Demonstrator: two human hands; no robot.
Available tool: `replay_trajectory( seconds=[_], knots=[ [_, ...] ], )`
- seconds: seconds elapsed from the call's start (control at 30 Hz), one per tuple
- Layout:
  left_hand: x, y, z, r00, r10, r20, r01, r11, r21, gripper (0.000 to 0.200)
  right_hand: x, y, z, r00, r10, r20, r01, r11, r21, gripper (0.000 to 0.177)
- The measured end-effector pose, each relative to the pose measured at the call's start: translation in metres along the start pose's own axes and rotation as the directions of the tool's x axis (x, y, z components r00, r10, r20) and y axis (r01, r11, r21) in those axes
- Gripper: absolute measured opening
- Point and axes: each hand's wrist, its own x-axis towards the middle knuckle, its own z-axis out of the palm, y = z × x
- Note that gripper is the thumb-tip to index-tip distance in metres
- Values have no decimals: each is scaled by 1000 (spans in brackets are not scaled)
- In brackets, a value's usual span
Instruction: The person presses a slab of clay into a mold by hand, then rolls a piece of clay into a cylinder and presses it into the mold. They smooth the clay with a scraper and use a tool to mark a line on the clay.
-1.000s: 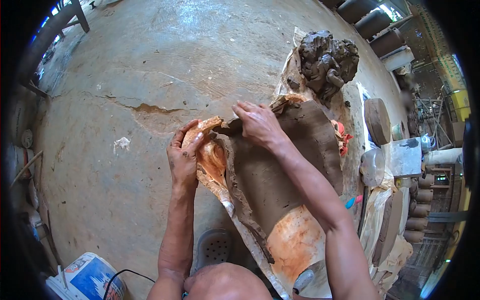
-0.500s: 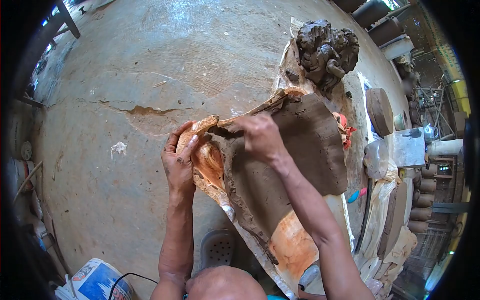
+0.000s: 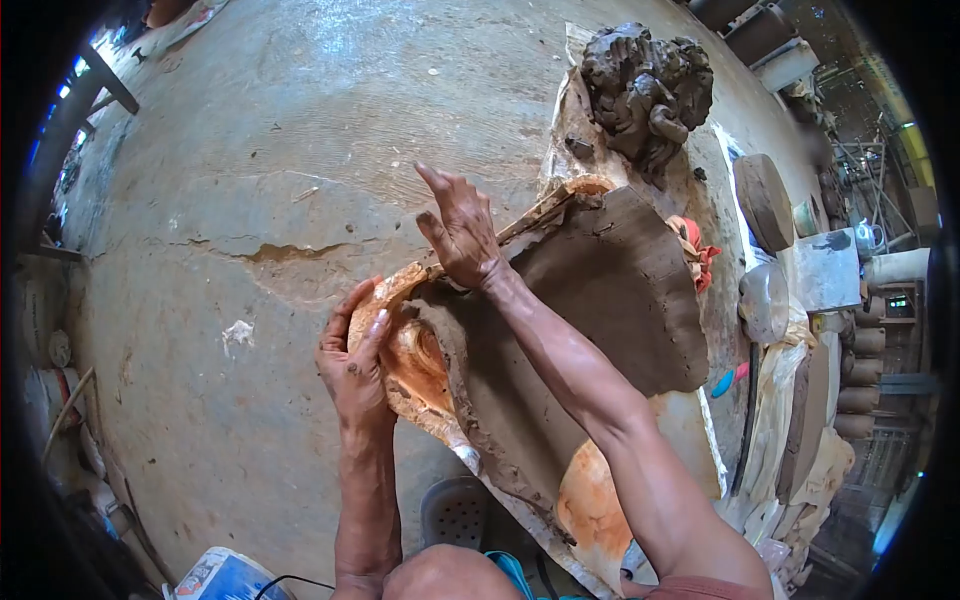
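Observation:
A large hollow mold (image 3: 415, 365), orange-stained inside with a pale rim, lies tilted before me. Dark clay (image 3: 520, 380) lines much of its inside in a broad sheet. My left hand (image 3: 355, 360) grips the mold's left end, thumb on the inner side and fingers around the outside. Just beyond the mold's far rim is my right hand (image 3: 458, 225), its fingers apart and nothing in it. A big lump of dark clay (image 3: 645, 95) rests on a stained cloth at the upper right.
A round dark slab (image 3: 762, 203), a grey box (image 3: 826, 272) and a clear bowl (image 3: 764, 300) stand at the right. Red cloth (image 3: 692, 250) lies beside the mold. A blue-and-white bucket (image 3: 225, 575) is at the lower left. A grey shoe (image 3: 453, 515) shows below.
My right hand has moved left and away from me, off the clay edge, and its fingers have opened. My left hand still holds the mold's end. The view has shifted slightly.

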Motion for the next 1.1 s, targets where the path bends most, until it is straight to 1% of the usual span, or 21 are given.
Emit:
replay_trajectory(
  seconds=[0.03, 0.07, 0.13, 0.17, 0.2, 0.27, 0.33, 0.4, 0.43, 0.47, 0.57, 0.63, 0.67, 0.73, 0.77, 0.87, 0.9, 0.93, 1.0, 1.03, 1.1],
  knots=[
    [0, 0, -1, 1000, 3, 26, -3, 1000, 16, 36, 8, -14, -8, 993, -103, -62, 102, 995, -24, 59],
    [-1, 0, -1, 1000, -10, 26, 10, 1000, 21, 36, 2, -9, -11, 994, -90, -60, 88, 996, -25, 59],
    [-2, 4, 2, 1000, -16, 12, 15, 999, 42, 37, -4, 5, -20, 954, -267, 136, 285, 949, -139, 55],
    [-1, 2, 0, 1000, -31, 6, 30, 999, 25, 37, -25, 44, -3, 975, -142, 172, 181, 954, -237, 49],
    [3, 0, 1, 1000, -12, 26, 11, 1000, 18, 37, -15, 44, -8, 975, -159, 156, 194, 948, -251, 49],
    [3, -3, -3, 1000, -8, 16, 7, 1000, 25, 37, -15, 38, -5, 991, -105, 87, 116, 984, -136, 44],
    [1, 6, 3, 1000, -17, 22, 16, 999, 35, 37, -1, 9, -14, 993, -116, 23, 118, 987, -112, 41],
    [-8, 6, 0, 999, -46, 27, 44, 997, 55, 37, 7, -22, -32, 942, -320, 99, 322, 947, 3, 40],
    [-6, 4, -1, 999, -26, 19, 25, 998, 52, 37, 2, 9, -26, 926, -359, 119, 371, 923, -99, 36],
    [-2, 2, 1, 1000, 3, 16, -4, 999, 45, 37, -14, 52, -23, 958, -178, 225, 245, 915, -322, 35],
    [0, 2, 0, 1000, -2, 12, 2, 1000, 21, 36, -7, 44, -26, 959, -198, 204, 250, 928, -276, 32],
    [-1, 4, 4, 1000, -17, -7, 17, 1000, 21, 35, -1, 23, -25, 963, -255, 86, 268, 942, -204, 32],
    [-5, 3, 2, 999, -34, -13, 34, 999, 28, 35, -9, 34, -25, 967, -238, 92, 252, 947, -200, 32],
    [-2, 7, 3, 998, -65, 3, 65, 998, 21, 35, -7, 66, -35, 948, -253, 194, 310, 872, -379, 30],
    [3, 0, -1, 999, -35, 5, 35, 999, 2, 35, -3, 71, -38, 914, -347, 212, 402, 846, -349, 27],
    [2, 3, 3, 1000, 1, -18, 0, 999, 51, 35, 0, 54, -28, 953, -283, 106, 302, 876, -377, 25],
    [-1, 5, 4, 999, -35, -8, 35, 999, 14, 35, 4, 24, -32, 913, -398, 87, 405, 868, -288, 22],
    [-4, 2, 2, 998, -55, -10, 56, 998, 16, 35, -4, 38, -36, 920, -380, 95, 391, 874, -289, 22],
    [-1, 4, 4, 1000, -13, -20, 13, 1000, 14, 35, 6, 64, -53, 939, -295, 178, 344, 791, -506, 19],
    [2, 6, 4, 1000, 5, -20, -5, 1000, 13, 35, 10, 63, -56, 891, -395, 222, 453, 765, -457, 17],
    [1, 5, 5, 1000, -8, -13, 9, 998, 59, 34, 9, 53, -49, 870, -463, 169, 488, 762, -426, 23]
  ],
)
